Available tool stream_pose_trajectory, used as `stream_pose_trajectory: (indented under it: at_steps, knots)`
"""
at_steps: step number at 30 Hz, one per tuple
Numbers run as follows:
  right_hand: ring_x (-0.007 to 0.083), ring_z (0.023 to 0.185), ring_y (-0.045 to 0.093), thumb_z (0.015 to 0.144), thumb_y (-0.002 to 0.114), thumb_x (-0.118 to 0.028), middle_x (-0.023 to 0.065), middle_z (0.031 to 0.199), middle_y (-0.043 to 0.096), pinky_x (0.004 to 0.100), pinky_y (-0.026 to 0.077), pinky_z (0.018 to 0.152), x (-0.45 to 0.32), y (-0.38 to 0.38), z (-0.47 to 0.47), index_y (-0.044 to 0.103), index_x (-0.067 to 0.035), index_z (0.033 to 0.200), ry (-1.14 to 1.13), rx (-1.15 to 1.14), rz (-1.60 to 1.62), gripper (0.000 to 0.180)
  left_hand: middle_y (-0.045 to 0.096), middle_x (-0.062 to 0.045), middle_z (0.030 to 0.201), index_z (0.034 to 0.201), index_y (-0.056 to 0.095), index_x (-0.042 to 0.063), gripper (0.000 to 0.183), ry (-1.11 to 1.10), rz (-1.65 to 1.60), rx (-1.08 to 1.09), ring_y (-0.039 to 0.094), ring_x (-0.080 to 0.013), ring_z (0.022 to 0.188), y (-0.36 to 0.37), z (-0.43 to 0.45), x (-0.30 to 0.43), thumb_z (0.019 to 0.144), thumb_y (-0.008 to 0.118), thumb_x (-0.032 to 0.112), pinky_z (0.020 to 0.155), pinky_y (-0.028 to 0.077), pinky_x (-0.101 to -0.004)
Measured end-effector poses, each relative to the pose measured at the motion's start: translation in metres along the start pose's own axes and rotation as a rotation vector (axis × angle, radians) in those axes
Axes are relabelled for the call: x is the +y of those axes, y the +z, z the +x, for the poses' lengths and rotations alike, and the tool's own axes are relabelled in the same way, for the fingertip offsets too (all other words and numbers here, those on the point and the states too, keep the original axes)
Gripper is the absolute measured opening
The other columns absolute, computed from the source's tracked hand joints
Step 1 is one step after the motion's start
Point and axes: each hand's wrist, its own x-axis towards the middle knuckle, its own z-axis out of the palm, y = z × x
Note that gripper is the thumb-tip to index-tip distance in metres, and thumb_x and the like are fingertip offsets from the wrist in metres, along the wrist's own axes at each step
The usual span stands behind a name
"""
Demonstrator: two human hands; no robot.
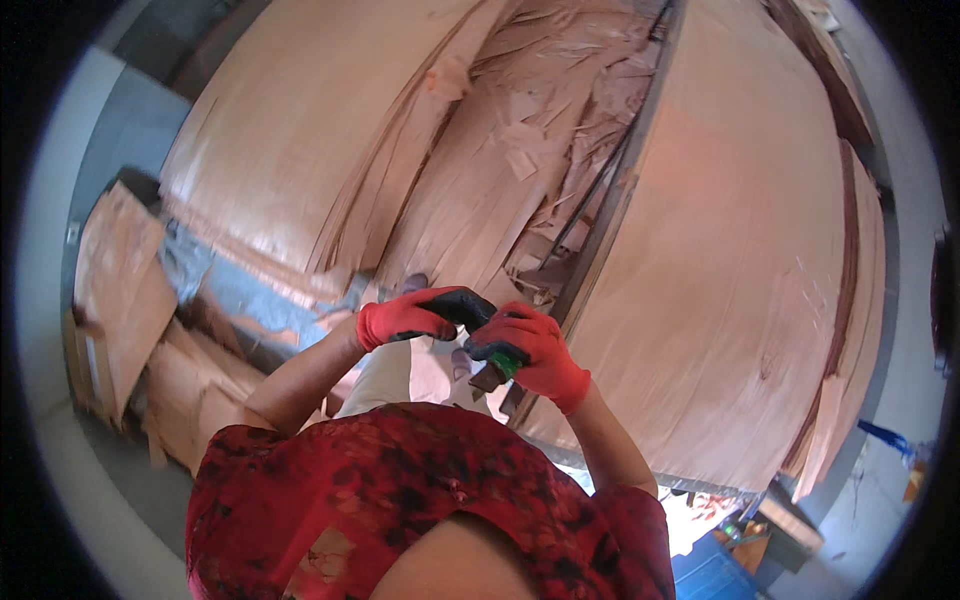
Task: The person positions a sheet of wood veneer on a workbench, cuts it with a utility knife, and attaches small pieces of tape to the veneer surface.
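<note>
My right hand (531, 352), in a red glove with black-coated fingers, is closed around a small tool (489, 376). A green band (505, 364) and a brown, blunt end show below the fist; the rest is hidden in the glove, so its kind is unclear. Close beside it, my left hand (421, 315) wears a matching glove. Its fingers curve toward the right fist and its thumb stands apart below them. Whether the left fingertips hold anything is hidden. Both hands are in front of my body, between two stacks of wood veneer sheets.
A broad veneer stack (720, 247) rises on the right, with a dark rail (600, 259) along its inner edge. Another stack (300, 135) lies at the upper left. Torn veneer scraps (517, 142) fill the gap between. Broken sheets (120, 292) lean at the far left.
</note>
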Motion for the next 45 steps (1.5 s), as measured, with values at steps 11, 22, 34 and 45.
stream_pose_trajectory:
  at_steps: [11, 22, 34, 45]
  knots:
    - [0.0271, 0.087, 0.063, 0.063, 0.079, -0.008, 0.0058, 0.097, 0.073, 0.036, 0.052, 0.078, -0.004, -0.065, 0.1, 0.071, -0.007, 0.096, 0.191, 0.301, -0.149, 0.034, 0.068, -0.001, 0.11, 0.129, 0.059, -0.002, 0.046, -0.419, -0.011, -0.627, 0.06, -0.01, 0.1, -0.132, 0.137, 0.081, 0.086, 0.073, 0.007, 0.089, 0.05, -0.0282]
    - [0.0172, 0.091, 0.065, 0.086, 0.064, 0.002, 0.012, 0.102, 0.07, 0.0321, 0.053, 0.082, 0.061, -0.142, 0.086, 0.063, 0.004, 0.114, 0.457, 1.425, 0.501, 0.028, 0.071, -0.01, 0.103, 0.107, 0.065, -0.002, 0.027, -0.404, 0.193, -0.385, 0.066, -0.0173, 0.096, -0.194, 0.283, 0.171, 0.082, 0.073, 0.004, 0.086, 0.052, -0.0308]
    - [0.0093, 0.075, 0.06, 0.091, 0.064, -0.006, 0.0126, 0.102, 0.072, 0.0189, 0.04, 0.056, 0.163, -0.226, 0.063, 0.063, 0.001, 0.119, 0.637, 2.021, 0.483, 0.029, 0.072, -0.014, 0.099, 0.107, 0.065, -0.002, 0.024, 0.298, 0.158, -0.843, 0.07, -0.0242, 0.091, -0.121, 0.491, 0.344, 0.084, 0.066, -0.008, 0.096, 0.051, -0.0478]
    - [0.0096, 0.076, 0.062, 0.091, 0.063, -0.011, 0.0061, 0.095, 0.072, 0.0253, 0.047, 0.062, 0.226, -0.283, 0.1, 0.065, -0.01, 0.124, 1.261, 2.206, 0.105, 0.034, 0.067, -0.013, 0.092, 0.098, 0.066, 0.002, 0.018, 0.409, -0.094, -1.342, 0.07, -0.0348, 0.088, -0.101, 0.671, 0.392, 0.091, 0.07, 0.018, 0.094, 0.05, -0.0615]
